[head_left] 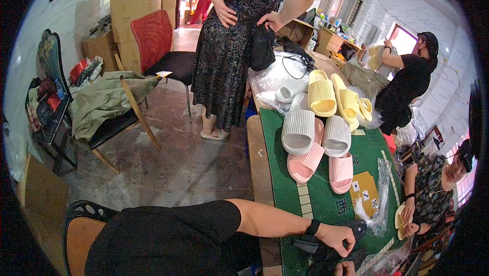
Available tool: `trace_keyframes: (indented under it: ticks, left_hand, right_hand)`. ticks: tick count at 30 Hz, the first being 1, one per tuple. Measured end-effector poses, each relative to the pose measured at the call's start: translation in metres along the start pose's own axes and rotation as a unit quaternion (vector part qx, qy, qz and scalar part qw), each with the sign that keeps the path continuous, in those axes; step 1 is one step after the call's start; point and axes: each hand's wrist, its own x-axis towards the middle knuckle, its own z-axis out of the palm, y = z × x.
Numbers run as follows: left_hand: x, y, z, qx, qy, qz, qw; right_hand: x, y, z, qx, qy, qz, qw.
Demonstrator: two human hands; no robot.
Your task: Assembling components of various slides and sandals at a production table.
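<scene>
My left hand [337,239], with a black band at the wrist, reaches over the green table mat [285,184]. Its thumb and fingers are pinched together, and what lies between them is too small or hidden to name. Just below, cut by the lower edge, my right hand [345,268] shows only curled fingers. Dark material [323,259] lies around both hands, and a black slipper sole [358,229] sits just beyond the left one. Farther up the table is a pile of ribbed slippers: yellow [322,98], grey [298,132] and pink [305,164].
A clear plastic bag [379,204] lies right of the slippers. Across the table a seated person [430,184] holds cream slippers [401,220]; another person [407,72] stands behind. Someone in a dark dress [226,57] stands at the table's far-left side, near a red-backed chair [151,34].
</scene>
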Motion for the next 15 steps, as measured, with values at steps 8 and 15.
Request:
trace_keyframes:
  ticks: [8,15]
  left_hand:
    - [0.0,0.004,-0.003,0.024,-0.013,0.025,0.999]
    - [-0.007,0.013,-0.017,0.059,-0.045,0.004,0.997]
  right_hand:
    - [0.006,0.021,-0.004,-0.017,0.001,-0.035,0.999]
    - [0.009,0.039,-0.002,-0.015,0.003,-0.024,1.0]
